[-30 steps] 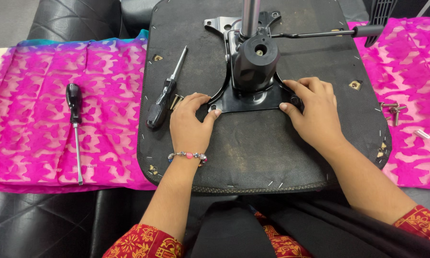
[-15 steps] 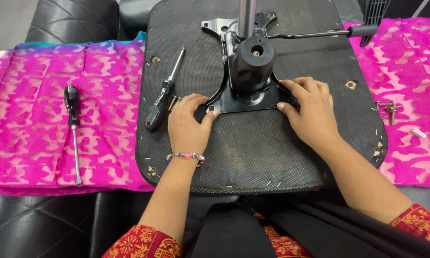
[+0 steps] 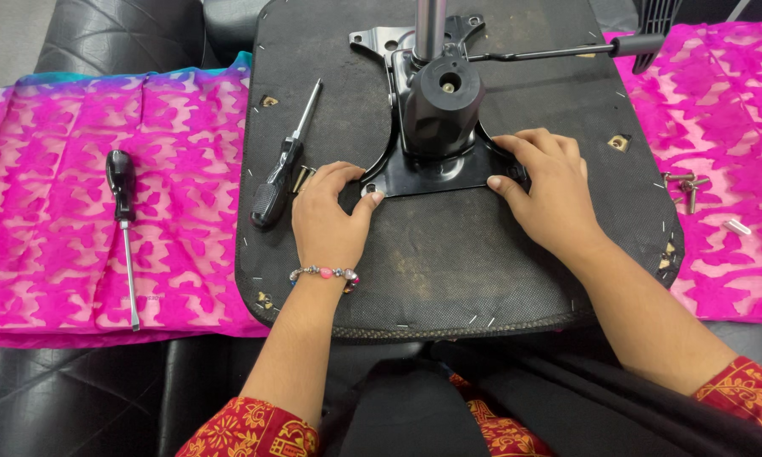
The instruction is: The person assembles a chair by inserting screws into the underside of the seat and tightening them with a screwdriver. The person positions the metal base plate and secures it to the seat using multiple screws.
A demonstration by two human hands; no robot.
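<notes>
An upturned chair seat (image 3: 449,262) with a dark fabric underside lies in front of me. A black metal mechanism plate (image 3: 436,127) with a round column socket sits on it. My left hand (image 3: 330,216) presses on the plate's near left corner, thumb at its edge. My right hand (image 3: 546,186) rests on the plate's near right corner, fingers curled over the rim. A black-handled screwdriver (image 3: 281,165) lies on the seat just left of my left hand, with a bolt (image 3: 300,178) beside it. A lever (image 3: 559,51) sticks out to the right.
A pink patterned cloth (image 3: 68,237) covers the surface on both sides. A second, longer screwdriver (image 3: 124,228) lies on the left cloth. Several loose bolts (image 3: 686,186) lie on the right cloth. Black leather cushion (image 3: 59,398) shows at the near left.
My hands have stayed on the plate's near corners; the view has shifted slightly. Nothing else has visibly moved.
</notes>
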